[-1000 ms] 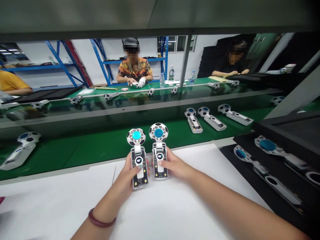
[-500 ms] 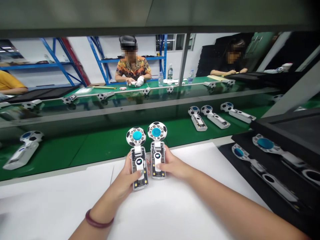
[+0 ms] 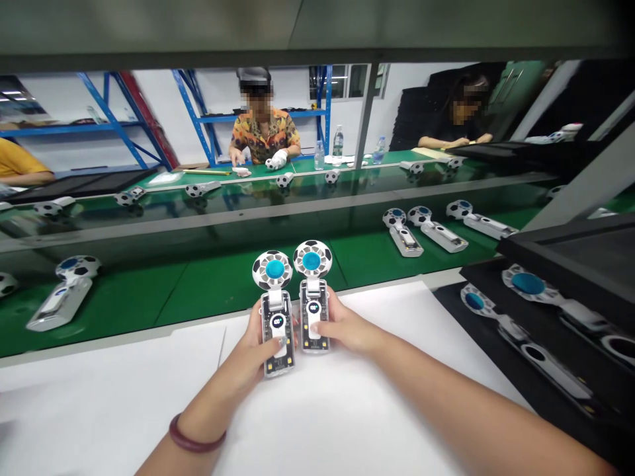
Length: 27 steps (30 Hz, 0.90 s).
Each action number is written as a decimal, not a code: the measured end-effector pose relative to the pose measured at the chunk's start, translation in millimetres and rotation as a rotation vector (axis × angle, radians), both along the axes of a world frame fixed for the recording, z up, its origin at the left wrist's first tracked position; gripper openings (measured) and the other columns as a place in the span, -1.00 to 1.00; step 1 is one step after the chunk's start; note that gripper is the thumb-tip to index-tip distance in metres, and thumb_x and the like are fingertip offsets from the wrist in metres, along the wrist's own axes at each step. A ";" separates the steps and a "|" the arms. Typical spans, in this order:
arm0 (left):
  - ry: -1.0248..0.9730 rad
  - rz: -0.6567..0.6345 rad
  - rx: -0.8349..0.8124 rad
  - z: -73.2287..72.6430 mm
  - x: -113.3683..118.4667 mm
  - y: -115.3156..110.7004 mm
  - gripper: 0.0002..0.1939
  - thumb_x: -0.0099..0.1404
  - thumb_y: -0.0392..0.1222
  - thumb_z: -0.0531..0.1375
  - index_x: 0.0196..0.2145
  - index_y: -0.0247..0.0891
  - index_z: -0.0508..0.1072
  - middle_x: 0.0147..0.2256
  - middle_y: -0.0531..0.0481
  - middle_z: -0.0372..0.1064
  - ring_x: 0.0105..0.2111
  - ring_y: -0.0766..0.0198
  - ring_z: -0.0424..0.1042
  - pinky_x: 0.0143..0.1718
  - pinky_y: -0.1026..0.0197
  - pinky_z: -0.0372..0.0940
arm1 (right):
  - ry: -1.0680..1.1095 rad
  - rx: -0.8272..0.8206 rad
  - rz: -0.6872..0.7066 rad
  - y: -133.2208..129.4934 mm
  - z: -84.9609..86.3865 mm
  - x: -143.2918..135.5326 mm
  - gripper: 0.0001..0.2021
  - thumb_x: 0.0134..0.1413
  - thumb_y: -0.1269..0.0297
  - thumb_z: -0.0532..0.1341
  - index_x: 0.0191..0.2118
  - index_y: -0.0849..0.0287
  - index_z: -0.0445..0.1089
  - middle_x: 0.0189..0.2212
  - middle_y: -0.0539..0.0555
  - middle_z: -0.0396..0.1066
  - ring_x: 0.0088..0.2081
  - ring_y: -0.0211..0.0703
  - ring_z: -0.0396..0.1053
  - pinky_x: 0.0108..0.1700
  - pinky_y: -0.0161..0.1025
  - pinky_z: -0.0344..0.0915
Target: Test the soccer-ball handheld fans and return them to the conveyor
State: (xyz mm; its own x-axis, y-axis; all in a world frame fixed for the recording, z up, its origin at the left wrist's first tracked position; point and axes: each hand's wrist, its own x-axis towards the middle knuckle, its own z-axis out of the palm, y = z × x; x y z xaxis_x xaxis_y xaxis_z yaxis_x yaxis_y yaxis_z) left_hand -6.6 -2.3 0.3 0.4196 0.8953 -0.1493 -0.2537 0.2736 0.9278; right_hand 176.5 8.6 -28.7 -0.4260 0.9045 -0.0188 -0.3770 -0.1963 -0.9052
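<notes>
My left hand (image 3: 255, 347) is closed round a handheld fan (image 3: 278, 324) with a clear body, a lit round display and a football-patterned head with a blue centre. Its thumb lies on the white strip below the display. Just to the right, my right hand (image 3: 342, 324) grips a second, matching fan (image 3: 313, 311), thumb also on the white strip. Both fans are upright side by side, displays facing me, above the near edge of the white table surface (image 3: 124, 403).
A green conveyor (image 3: 218, 284) runs across beyond the table, carrying several similar fans, one at left (image 3: 64, 301). Black trays (image 3: 546, 264) with two fans stand at right. Across the line, a person in a patterned shirt (image 3: 265, 135) handles a fan. A metal shelf hangs overhead.
The fans on the near belt have shifted right, and another shows at the left edge. Those on the far belt have moved slightly left. The person opposite has drawn one hand away from the fan.
</notes>
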 end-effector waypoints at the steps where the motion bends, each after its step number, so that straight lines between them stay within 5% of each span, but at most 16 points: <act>1: 0.000 0.005 0.002 0.4 0.3 -0.3 -0.33 0.00 -0.20 0.28 0.00 -0.10 0.02 -0.23 -0.04 0.27 -0.33 0.17 0.34 -0.33 0.16 0.24 | -0.003 0.000 -0.001 0.1 -0.2 0.1 -0.27 -0.19 0.34 0.30 0.07 0.02 -0.11 -0.10 0.07 0.25 -0.11 -0.10 0.29 -0.04 -0.03 0.19; 23: 0.024 0.021 0.024 1.2 2.0 -1.8 -0.28 -0.03 -0.19 0.30 0.02 -0.10 0.00 -0.25 -0.04 0.29 -0.35 0.19 0.35 -0.34 0.18 0.23 | 0.012 -0.026 -0.035 -1.1 0.1 -1.2 -0.28 -0.23 0.40 0.30 0.06 0.01 -0.06 -0.12 0.06 0.27 -0.11 -0.08 0.30 -0.05 -0.03 0.19; 27: 0.035 0.073 0.080 5.3 2.8 -6.2 -0.27 -0.04 -0.16 0.31 0.02 -0.08 0.00 -0.23 -0.04 0.28 -0.34 0.19 0.34 -0.35 0.18 0.25 | 0.057 -0.030 -0.035 -6.3 14.2 -1.4 -0.32 -0.24 0.38 0.30 0.02 0.04 -0.04 -0.18 0.05 0.28 -0.17 -0.09 0.32 -0.11 -0.04 0.23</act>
State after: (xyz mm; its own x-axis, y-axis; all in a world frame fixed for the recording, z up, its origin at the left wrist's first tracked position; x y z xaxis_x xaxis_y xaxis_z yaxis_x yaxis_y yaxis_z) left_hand -3.8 -8.5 5.6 0.3489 0.9329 -0.0892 -0.2372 0.1800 0.9546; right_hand 175.0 2.3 -14.6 -0.3952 0.9183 -0.0226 -0.4348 -0.2086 -0.8760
